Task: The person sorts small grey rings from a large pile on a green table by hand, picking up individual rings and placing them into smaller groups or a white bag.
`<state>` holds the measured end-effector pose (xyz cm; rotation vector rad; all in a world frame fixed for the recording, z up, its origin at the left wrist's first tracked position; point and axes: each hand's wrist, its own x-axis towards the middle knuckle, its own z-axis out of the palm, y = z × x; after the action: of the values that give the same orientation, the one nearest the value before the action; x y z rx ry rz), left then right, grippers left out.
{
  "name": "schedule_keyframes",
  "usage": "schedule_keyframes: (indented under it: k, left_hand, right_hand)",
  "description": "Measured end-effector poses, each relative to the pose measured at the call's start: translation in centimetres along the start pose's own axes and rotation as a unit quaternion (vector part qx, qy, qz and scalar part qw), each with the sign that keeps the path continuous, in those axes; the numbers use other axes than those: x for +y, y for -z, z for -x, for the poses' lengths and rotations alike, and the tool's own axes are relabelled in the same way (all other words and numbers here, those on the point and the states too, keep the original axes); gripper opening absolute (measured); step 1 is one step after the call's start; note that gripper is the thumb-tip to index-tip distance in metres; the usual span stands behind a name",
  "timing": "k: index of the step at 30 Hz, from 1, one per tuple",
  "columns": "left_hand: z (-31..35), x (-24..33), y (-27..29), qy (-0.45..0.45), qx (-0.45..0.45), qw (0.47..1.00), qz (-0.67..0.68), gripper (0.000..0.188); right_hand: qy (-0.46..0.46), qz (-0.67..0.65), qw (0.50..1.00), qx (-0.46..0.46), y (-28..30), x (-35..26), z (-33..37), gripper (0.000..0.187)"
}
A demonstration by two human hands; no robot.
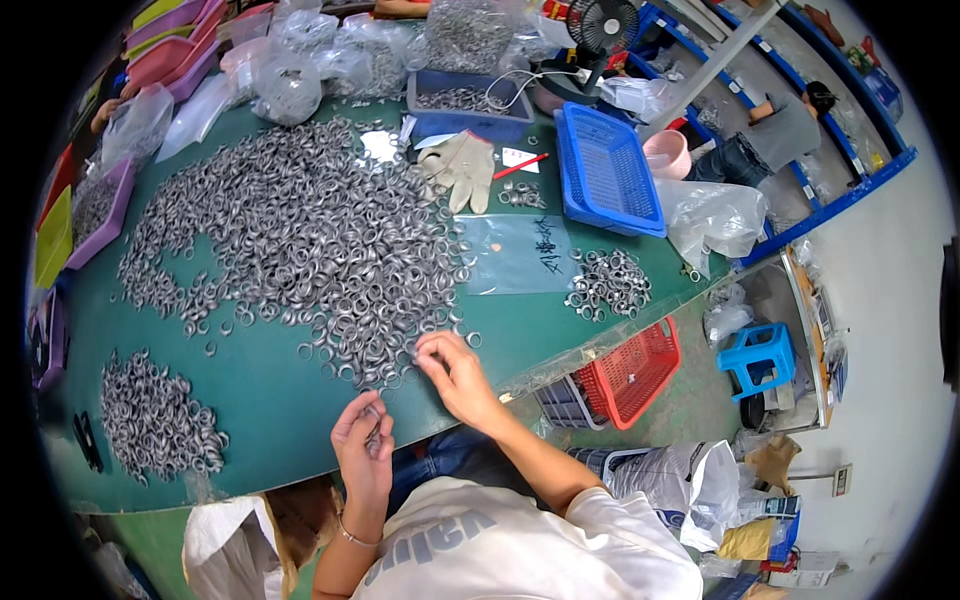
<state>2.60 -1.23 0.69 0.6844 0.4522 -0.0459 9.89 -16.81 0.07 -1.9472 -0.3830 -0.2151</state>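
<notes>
A wide heap of small grey metal rings point(300, 220) covers much of the green table. My left hand point(364, 440) is by the table's near edge, palm up, its fingers curled round a few grey rings. My right hand point(458, 378) reaches to the heap's near right edge. Its thumb and fingers come together among the rings there; whether a ring is between them is hidden. A smaller pile of rings point(160, 418) lies at the near left, and another pile point(610, 284) at the right by a clear plastic bag point(515, 255).
A work glove point(462, 170), a red pen point(520, 167) and a blue basket point(612, 170) lie past the heap. A blue-grey bin point(470, 124) holds more rings. Below the right edge stand a red basket point(632, 375) and a blue stool point(757, 358). Another person point(770, 140) is at the far right.
</notes>
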Motion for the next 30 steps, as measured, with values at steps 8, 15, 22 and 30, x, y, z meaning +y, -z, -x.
schedule_keyframes:
  k: [8, 15, 22, 30]
  left_hand:
    - [0.7, -0.6, -1.5, -0.078, -0.073, 0.977, -0.182, 0.015]
    - [-0.3, 0.1, -0.1, -0.05, -0.102, 0.973, -0.203, 0.013]
    - [-0.5, 0.6, 0.4, 0.139, -0.181, 0.974, 0.018, 0.016]
    - [-0.1, 0.8, 0.7, 0.142, -0.169, 0.972, 0.079, 0.02]
  right_hand:
    - [-0.212, -0.343, 0.903, -0.146, -1.2, -1.1, 2.4, 0.019]
    - [-0.138, -0.23, 0.956, -0.116, -0.4, -3.6, 1.3, 0.015]
    - [0.037, 0.322, 0.946, 0.03, 1.3, 0.9, -1.5, 0.029]
    - [0.094, 0.267, 0.958, 0.058, 0.7, 1.2, -2.0, 0.008]
